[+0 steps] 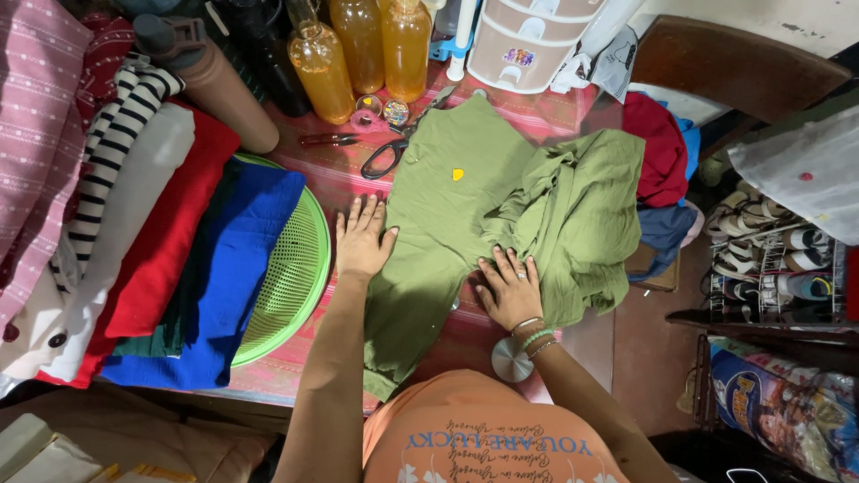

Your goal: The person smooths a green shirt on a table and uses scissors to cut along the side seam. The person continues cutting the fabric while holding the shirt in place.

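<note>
An olive green garment (465, 215) lies spread on the table, flat on its left part and bunched in folds on the right. A small yellow piece (457, 174) rests on it. My left hand (362, 240) presses flat on the garment's left edge, fingers apart. My right hand (510, 288), wearing rings and bracelets, presses flat on the cloth near the middle, beside the bunched part. Neither hand grips anything.
Black-handled scissors (391, 152) lie just beyond the garment. Bottles of amber liquid (320, 64) stand behind. A green basket (300, 259) holds folded blue, red and striped cloth at left. A small round metal object (511, 360) sits near the table edge. A shoe rack (769, 259) stands right.
</note>
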